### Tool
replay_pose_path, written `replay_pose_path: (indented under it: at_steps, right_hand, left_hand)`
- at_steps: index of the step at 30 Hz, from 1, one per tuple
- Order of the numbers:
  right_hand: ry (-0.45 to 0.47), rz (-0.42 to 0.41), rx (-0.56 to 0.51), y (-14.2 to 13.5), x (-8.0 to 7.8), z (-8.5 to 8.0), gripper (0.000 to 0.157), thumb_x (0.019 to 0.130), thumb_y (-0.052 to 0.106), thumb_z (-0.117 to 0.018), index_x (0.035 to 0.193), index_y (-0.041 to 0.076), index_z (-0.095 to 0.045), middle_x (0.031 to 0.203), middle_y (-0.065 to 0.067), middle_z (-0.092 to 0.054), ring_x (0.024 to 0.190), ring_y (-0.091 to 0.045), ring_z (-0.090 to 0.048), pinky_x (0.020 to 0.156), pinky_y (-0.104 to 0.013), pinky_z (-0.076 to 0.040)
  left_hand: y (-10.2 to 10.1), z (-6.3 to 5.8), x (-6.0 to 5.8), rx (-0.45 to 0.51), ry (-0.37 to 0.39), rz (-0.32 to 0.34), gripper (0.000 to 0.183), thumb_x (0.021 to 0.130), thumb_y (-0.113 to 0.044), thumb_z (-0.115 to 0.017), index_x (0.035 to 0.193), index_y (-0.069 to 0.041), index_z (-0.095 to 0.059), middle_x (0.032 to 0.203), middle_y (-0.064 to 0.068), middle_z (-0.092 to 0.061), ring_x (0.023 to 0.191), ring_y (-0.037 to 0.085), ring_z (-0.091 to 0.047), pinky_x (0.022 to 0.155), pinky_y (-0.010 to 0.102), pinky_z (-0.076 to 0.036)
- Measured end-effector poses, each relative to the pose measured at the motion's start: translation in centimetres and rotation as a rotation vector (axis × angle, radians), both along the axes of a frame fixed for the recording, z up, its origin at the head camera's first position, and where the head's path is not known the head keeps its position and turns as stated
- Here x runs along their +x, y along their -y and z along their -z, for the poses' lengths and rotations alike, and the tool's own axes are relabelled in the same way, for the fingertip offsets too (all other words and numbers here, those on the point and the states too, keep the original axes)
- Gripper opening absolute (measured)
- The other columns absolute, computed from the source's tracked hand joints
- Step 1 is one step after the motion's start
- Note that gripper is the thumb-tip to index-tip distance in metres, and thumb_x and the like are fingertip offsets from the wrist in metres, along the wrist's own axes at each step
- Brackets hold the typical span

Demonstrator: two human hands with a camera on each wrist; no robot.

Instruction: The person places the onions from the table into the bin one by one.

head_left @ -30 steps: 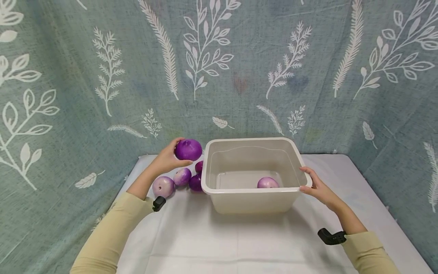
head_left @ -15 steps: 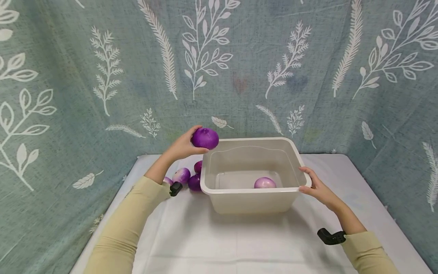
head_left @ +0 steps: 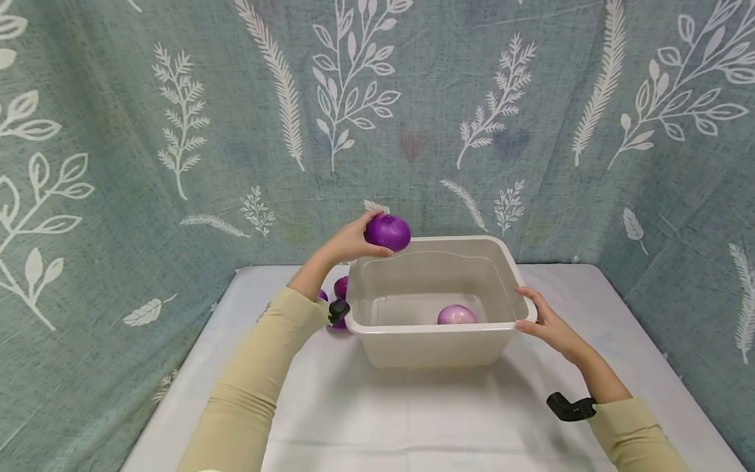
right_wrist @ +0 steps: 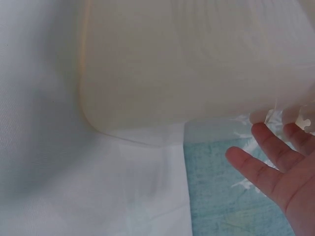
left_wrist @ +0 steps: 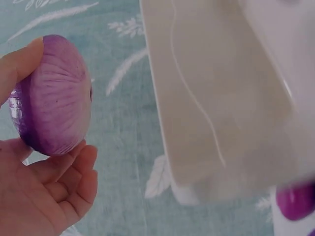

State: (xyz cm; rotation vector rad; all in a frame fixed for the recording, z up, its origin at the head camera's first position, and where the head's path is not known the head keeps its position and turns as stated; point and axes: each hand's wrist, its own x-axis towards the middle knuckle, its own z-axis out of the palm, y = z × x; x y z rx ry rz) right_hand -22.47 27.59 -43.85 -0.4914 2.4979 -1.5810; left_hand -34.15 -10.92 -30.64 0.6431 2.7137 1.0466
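Observation:
My left hand (head_left: 349, 241) holds a purple onion (head_left: 389, 233) between thumb and fingers, up over the back left part of a beige plastic tub (head_left: 436, 349). In the left wrist view the onion (left_wrist: 59, 98) shows its pale purple, ribbed side, and the tub's wall (left_wrist: 197, 147) stands to the right of it. On the tub's right rim lies my right hand (head_left: 551, 324), gripping it near the front corner. The right wrist view shows that hand's fingers (right_wrist: 275, 147) against the outside of the wall. Inside the tub rests a paler onion (head_left: 457, 314).
Left of the tub, more purple onions (head_left: 341, 287) lie on the white-covered table (head_left: 366, 419), partly hidden behind my left forearm. A green leaf-patterned cloth (head_left: 413, 131) hangs behind the table and at both sides.
My left hand has carried the onion up and to the right, from above the other onions to over the tub. The right hand stays on the rim.

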Motion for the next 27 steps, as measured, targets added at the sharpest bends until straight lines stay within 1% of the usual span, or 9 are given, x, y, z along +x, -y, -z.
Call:
replay_pose_path:
  at_steps: [4,6,10,13,16,21,24,27]
  right_hand:
    - [-0.003,-0.004,-0.006,0.0,0.1,-0.2,0.065,0.092,0.011,-0.052,0.141,0.005,-0.009,0.143,-0.027,-0.006,0.117,-0.044,-0.034,0.086,-0.049,-0.044]
    - [-0.004,-0.004,-0.008,0.0,0.1,-0.2,0.066,0.091,0.011,-0.052,0.141,0.006,-0.009,0.143,-0.027,-0.006,0.118,-0.045,-0.034,0.086,-0.050,-0.043]
    - [-0.002,-0.002,-0.010,0.1,0.2,-0.3,0.066,0.091,0.012,-0.053,0.141,0.007,-0.009,0.144,-0.027,-0.006,0.119,-0.045,-0.033,0.087,-0.052,-0.042]
    - [-0.001,0.000,-0.010,0.1,0.2,-0.3,0.067,0.091,0.012,-0.053,0.141,0.007,-0.010,0.143,-0.026,-0.006,0.119,-0.045,-0.033,0.087,-0.053,-0.042]
    - [-0.003,-0.001,-0.010,0.1,0.2,-0.2,0.066,0.091,0.012,-0.053,0.141,0.007,-0.010,0.144,-0.026,-0.006,0.119,-0.045,-0.032,0.088,-0.053,-0.041]
    - [-0.006,-0.007,-0.010,0.2,0.2,-0.2,0.067,0.091,0.012,-0.053,0.141,0.006,-0.009,0.144,-0.027,-0.005,0.120,-0.045,-0.031,0.088,-0.054,-0.041]
    - [-0.007,-0.005,-0.008,0.1,0.2,-0.2,0.067,0.091,0.012,-0.053,0.141,0.006,-0.009,0.144,-0.026,-0.004,0.120,-0.045,-0.031,0.087,-0.054,-0.041]
    - [-0.002,0.001,-0.006,0.1,0.2,-0.1,0.067,0.091,0.012,-0.053,0.141,0.007,-0.009,0.145,-0.025,-0.004,0.121,-0.045,-0.030,0.088,-0.055,-0.040]
  left_hand:
    - [-1.2,0.5,-0.1,-0.007,0.011,0.025,0.090,0.074,-0.032,-0.075,0.145,-0.020,-0.021,0.143,0.014,-0.033,0.125,0.034,-0.040,0.099,0.050,-0.037]
    - [-1.5,0.7,-0.1,0.005,0.032,0.038,0.092,0.073,-0.031,-0.075,0.145,-0.019,-0.020,0.143,0.015,-0.034,0.124,0.034,-0.042,0.100,0.049,-0.037]
    - [-1.6,1.3,-0.1,0.028,0.073,0.055,0.093,0.075,-0.029,-0.075,0.146,-0.019,-0.017,0.143,0.015,-0.035,0.126,0.036,-0.040,0.101,0.047,-0.036]
    - [-1.3,1.5,-0.1,0.036,0.092,0.055,0.091,0.077,-0.029,-0.073,0.146,-0.019,-0.016,0.144,0.014,-0.033,0.129,0.037,-0.035,0.102,0.047,-0.034]
    - [-0.7,1.6,-0.1,0.045,0.102,0.035,0.088,0.079,-0.029,-0.071,0.147,-0.019,-0.016,0.144,0.013,-0.032,0.130,0.037,-0.032,0.102,0.048,-0.034]
    - [1.4,1.7,-0.3,0.059,0.067,-0.003,0.079,0.084,-0.032,-0.065,0.146,-0.016,-0.019,0.144,0.015,-0.033,0.129,0.037,-0.033,0.103,0.048,-0.033]
    - [3.0,2.1,-0.5,0.067,0.033,-0.026,0.070,0.088,-0.031,-0.060,0.145,-0.014,-0.022,0.142,0.017,-0.035,0.126,0.038,-0.037,0.102,0.048,-0.034]
    - [4.5,2.9,-0.6,0.067,0.007,-0.053,0.063,0.091,-0.028,-0.056,0.144,-0.012,-0.026,0.140,0.020,-0.036,0.123,0.039,-0.040,0.098,0.050,-0.038]
